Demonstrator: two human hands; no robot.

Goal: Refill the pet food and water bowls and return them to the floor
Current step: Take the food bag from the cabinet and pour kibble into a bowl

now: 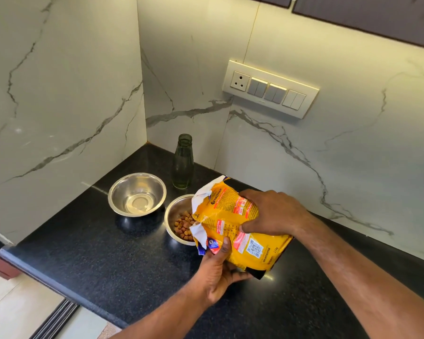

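food bowl [179, 217] right half hidden behind yellow bag [240, 228], bag's small print unreadable

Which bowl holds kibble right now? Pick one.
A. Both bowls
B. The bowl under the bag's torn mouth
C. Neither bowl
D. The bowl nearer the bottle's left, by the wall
B: brown kibble lies in the bowl under the bag tilted by both hands, while the other bowl shows only a clear, shiny bottom.

Home kitchen: black granite desk [88, 241] in corner, marble-look wall panels [59, 81], switch plate [271, 90], dark upper cabinets [367, 15].
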